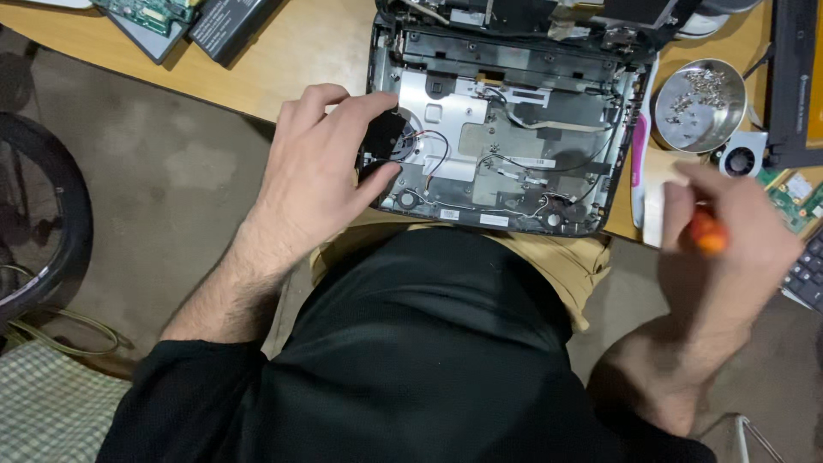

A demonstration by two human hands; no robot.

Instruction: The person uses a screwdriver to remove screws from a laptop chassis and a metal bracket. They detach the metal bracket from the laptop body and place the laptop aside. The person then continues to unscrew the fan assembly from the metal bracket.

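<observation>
Black fan point(387, 137) pinched by left hand point(319, 163); right hand point(729, 249) fists orange screwdriver point(707, 233).

The right hand point(729, 249) is motion-blurred; its finger outlines cannot be resolved. The orange tool handle point(708, 233) in its grip is mostly covered, and its tip is hidden. The left hand point(321, 167) covers most of the black fan point(387, 135), so the fan's left side is not visible. The open laptop chassis point(506, 129) is cut off by the top edge. Contents of the metal bowl point(699, 103) are too small to identify individually. The keyboard point(807, 276) is cut off at the right edge.
</observation>
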